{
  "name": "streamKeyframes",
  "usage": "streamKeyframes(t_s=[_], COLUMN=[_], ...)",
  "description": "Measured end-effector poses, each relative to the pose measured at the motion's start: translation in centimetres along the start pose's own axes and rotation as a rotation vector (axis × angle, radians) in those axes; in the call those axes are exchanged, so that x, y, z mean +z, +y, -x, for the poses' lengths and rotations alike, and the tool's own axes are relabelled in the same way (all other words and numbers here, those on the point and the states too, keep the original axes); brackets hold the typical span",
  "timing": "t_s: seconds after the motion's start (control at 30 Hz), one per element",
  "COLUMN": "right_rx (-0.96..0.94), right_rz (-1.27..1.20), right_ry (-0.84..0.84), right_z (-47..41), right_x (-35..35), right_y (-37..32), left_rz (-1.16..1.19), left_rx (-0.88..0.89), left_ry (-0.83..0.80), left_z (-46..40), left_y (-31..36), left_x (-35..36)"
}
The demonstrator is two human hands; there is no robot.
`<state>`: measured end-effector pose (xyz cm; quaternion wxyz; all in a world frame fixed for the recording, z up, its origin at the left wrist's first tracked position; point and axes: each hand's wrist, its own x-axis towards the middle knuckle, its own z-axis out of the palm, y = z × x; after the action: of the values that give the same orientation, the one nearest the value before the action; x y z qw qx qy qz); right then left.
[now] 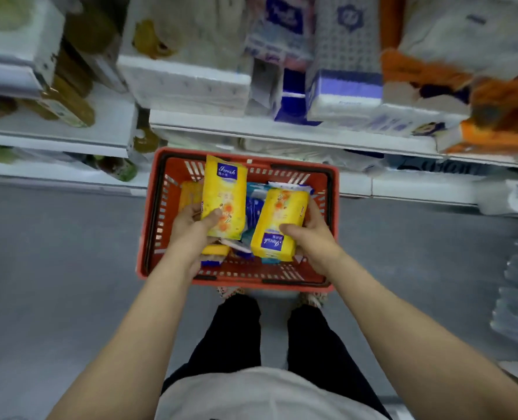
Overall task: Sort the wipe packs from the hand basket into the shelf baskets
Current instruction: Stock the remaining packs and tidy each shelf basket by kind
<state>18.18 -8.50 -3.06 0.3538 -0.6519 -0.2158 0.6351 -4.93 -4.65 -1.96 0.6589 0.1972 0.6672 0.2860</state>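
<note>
Presently each hand, left hand (195,221) and right hand (310,237), grips one yellow plastic wipe pack (224,201) (277,225) above the red slatted hand basket (148,213); thumb-only pinches risk slippage.

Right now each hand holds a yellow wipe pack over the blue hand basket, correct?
Not quite: the hand basket is red, not blue, as the head view shows. The rest stands: the left hand and the right hand each hold a yellow wipe pack over it.

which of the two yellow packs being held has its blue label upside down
The yellow pack in the right hand, at: its blue label sits at the near end, inverted.
</note>
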Motion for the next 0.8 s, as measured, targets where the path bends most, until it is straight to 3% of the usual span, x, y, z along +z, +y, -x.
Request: streamKeyframes(t_s=[0.2,0.47,0.8], right_rx=[-0.076,-0.286,-0.578], right_rz=[-0.183,-0.405,-0.576], right_ry=[0.066,0.186,0.469], right_z=[4.1,11.9,19.4], right_x=[-6.9,-25.0,-47.6], right_y=[-5.9,-9.8,-11.5], left_rz=[0.016,-0.019,-0.032], left_rx=[0.207,0.425,0.447], left_ry=[-0.160,-0.303,-0.483], left_z=[5.8,15.5,22.6], left_y=[2.7,2.6,0.0], left_x=[8.1,25.8,49.0])
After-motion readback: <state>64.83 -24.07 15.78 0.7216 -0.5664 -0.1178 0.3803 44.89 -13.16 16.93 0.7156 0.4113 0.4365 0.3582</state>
